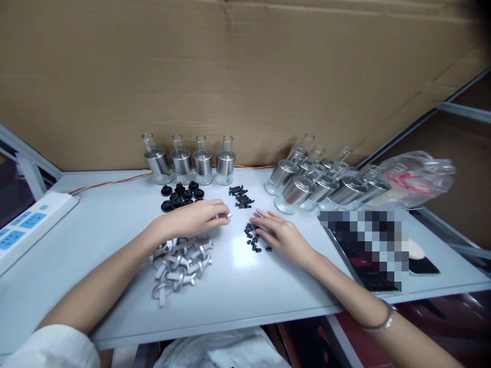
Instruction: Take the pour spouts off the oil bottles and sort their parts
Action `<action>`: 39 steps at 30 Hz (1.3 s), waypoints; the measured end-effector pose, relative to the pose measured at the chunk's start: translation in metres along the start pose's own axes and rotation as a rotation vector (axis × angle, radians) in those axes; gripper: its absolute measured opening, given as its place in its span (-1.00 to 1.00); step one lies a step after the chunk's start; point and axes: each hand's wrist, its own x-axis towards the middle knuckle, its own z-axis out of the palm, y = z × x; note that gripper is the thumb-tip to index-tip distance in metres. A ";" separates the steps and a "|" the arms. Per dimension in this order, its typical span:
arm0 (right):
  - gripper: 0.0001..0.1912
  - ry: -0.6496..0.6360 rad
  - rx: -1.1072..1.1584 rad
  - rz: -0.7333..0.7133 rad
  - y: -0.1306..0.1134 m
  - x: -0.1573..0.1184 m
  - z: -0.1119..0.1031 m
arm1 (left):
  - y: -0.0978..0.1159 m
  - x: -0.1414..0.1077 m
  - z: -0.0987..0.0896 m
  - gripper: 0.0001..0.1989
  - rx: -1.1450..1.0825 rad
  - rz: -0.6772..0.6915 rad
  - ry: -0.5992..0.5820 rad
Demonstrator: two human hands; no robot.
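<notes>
My left hand (205, 215) is closed on a silver metal part (229, 216); only a small end shows past the fingertips. Below that hand lies a heap of silver metal parts with flat tabs (180, 266). Black stepped rubber-like stoppers (176, 199) are clustered just behind it. My right hand (282, 232) has its fingers spread low over a scatter of small black caps (253, 237), some of them hidden beneath it. Several thin black plastic pieces (241, 197) lie in a small pile behind the gap between my hands.
Several glass bottles with metal sleeves (225, 162) stand at the back, and another group of such bottles (299, 189) is at right. A plastic bag (418, 174), a dark flat panel (360, 255) and a white power strip (34, 225) lie on the white table (245, 301).
</notes>
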 end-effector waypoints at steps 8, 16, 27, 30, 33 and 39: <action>-0.80 -0.280 -0.097 -0.142 -0.020 0.053 -0.039 | -0.001 0.002 0.002 -0.74 0.010 -0.039 0.024; -0.80 -0.349 -0.073 -0.159 -0.011 0.052 -0.025 | -0.004 0.005 0.007 -0.79 0.021 -0.061 0.018; -0.85 -0.293 -0.065 -0.153 -0.013 0.048 -0.017 | -0.019 0.011 0.009 -0.75 -0.003 -0.146 -0.091; -0.82 -0.231 -0.026 -0.107 -0.015 0.047 -0.020 | -0.022 0.012 0.009 -0.73 -0.044 -0.148 -0.167; -0.77 -0.163 -0.004 -0.124 -0.012 0.046 -0.026 | -0.024 0.012 0.008 -0.71 -0.069 -0.143 -0.261; -0.85 -0.209 0.042 -0.112 -0.005 0.043 -0.025 | -0.025 0.013 0.007 -0.69 -0.105 -0.156 -0.321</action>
